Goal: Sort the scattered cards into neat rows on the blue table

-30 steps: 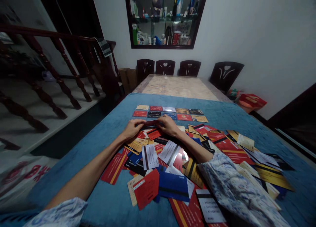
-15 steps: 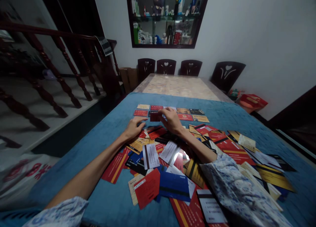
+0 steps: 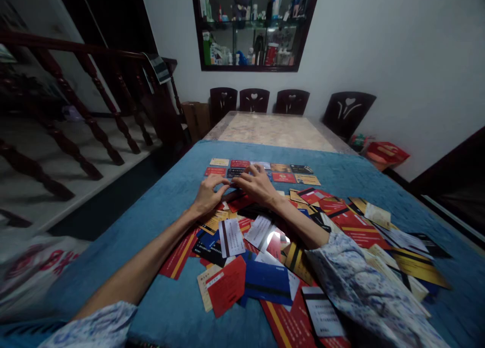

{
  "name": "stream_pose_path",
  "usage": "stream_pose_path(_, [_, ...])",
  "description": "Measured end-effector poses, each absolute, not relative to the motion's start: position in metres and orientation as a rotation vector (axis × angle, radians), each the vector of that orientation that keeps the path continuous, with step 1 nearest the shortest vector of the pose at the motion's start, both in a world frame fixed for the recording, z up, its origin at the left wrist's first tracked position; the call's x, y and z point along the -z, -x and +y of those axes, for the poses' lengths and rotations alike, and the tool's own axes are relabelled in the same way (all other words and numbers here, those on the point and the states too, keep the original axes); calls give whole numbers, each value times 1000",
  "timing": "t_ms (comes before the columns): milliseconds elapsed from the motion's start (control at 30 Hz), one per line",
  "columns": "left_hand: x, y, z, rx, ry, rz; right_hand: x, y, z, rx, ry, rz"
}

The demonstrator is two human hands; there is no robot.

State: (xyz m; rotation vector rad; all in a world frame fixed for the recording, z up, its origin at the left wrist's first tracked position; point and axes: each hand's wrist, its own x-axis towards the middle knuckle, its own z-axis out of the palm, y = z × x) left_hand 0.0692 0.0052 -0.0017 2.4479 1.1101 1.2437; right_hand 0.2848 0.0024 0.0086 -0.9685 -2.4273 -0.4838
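My left hand (image 3: 207, 194) and my right hand (image 3: 259, 185) meet near the middle of a blue cloth (image 3: 151, 211). Both rest at the near edge of two neat rows of cards (image 3: 282, 173). The right hand's fingers lie stretched flat over the near row. My left fingers are loosely bent and apart, with their tips beside a dark card (image 3: 234, 190) that shows between the hands. A loose heap of red, blue, gold, black and white cards (image 3: 265, 282) spreads under my forearms and off to the right.
Beyond the cloth the marble table top (image 3: 273, 128) is bare, with dark wooden chairs (image 3: 346, 110) round its far end. A glass wall cabinet (image 3: 253, 30) hangs above. A dark stair railing (image 3: 94, 90) runs on the left, and a red bag (image 3: 386, 153) lies at the right wall.
Both hands lifted a dark red card off the heap. The right hand carried it forward to the rows, the left hand followed, and both now rest there.
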Motion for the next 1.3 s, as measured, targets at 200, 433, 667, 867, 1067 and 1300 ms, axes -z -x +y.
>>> stream_pose_path(200, [7, -61, 12, -1244, -2522, 1166, 7, -290, 14, 409, 1036, -2336])
stream_pose_path(433, [12, -52, 19, -1218, -2496, 1262, 18, -296, 22, 122, 1132, -2296])
stream_pose_path(667, [16, -50, 23, -1120, -2463, 1395, 22, -294, 27, 24, 1199, -2262])
stream_pose_path(867, [21, -49, 27, -1078, -2435, 1423, 20, -292, 25, 90, 1173, -2236])
stream_pose_path(1067, [24, -48, 29, -1059, -2422, 1397, 20, -290, 22, 178, 1206, -2256])
stream_pose_path(1300, [25, -48, 29, -1093, -2422, 1326, 15, -288, 17, 140, 1275, -2299])
